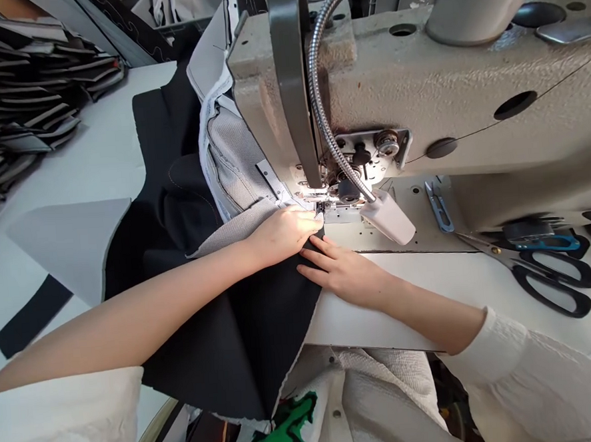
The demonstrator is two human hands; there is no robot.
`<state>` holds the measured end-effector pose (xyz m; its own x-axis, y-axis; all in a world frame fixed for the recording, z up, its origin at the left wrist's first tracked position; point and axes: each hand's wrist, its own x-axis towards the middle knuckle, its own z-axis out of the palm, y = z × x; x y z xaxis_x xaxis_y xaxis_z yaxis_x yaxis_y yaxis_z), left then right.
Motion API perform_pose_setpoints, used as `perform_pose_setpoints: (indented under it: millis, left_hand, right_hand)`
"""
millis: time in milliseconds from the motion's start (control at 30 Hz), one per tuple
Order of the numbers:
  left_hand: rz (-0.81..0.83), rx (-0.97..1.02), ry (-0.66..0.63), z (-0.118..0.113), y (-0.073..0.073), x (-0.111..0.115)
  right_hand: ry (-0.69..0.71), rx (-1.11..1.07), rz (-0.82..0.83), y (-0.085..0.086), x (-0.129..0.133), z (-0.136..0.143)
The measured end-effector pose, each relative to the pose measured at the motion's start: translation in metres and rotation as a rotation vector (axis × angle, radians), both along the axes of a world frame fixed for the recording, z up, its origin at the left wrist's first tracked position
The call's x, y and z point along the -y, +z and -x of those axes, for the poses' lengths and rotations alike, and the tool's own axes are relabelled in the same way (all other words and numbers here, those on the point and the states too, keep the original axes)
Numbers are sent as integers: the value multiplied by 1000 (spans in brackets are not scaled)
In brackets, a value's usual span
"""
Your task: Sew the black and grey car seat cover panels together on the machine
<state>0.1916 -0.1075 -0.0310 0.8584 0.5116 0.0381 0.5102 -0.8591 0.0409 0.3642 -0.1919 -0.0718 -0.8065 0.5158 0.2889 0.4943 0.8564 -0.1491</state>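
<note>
A large black cloth (221, 319) lies across the bed of a sewing machine (288, 108) and hangs over the front table edge. Grey lining with a pale edge (236, 151) is bunched on top of it, left of the needle area. My left hand (283, 234) is closed on the fabric edge close to the presser foot, fingertips pressed together. Just right of it, my right hand (341, 269) lies with fingers spread on the cloth's right edge. The needle itself is hard to make out behind the lamp and metal parts.
Blue thread snips (439, 205) and black-handled scissors (554, 278) lie to the right. A lamp head (388, 218) hangs low beside the needle area. Stacked dark pieces (22, 97) fill the back left. A grey piece (71, 241) and a black strip (33, 316) rest on the left.
</note>
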Motion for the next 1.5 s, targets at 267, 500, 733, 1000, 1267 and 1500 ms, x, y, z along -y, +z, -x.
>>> perform_pose_setpoints:
  millis: [267,500,733,1000,1267,1500]
  left_hand:
    - [-92,-109,-86,-1,-4,-2]
    - [-140,-105,-95,-4,-4,-4]
    - [-101,-66,-48,-6,-5,-3]
    - [-127,-89,20,-13,-8,-1]
    - [-203,-119,18,-13,-12,5]
    - [-133,-174,51,-11,-8,7]
  right_hand:
    - [12,-35,13,2,-5,-10]
    - [40,-18,47,2,-14,-15]
    - [43,-27,36,3,-15,-16]
    - [-11,-34,17,2,-14,-18]
    - [-87,-29,-49,2,1,-9]
    - [-112,64,-117,5,6,-2]
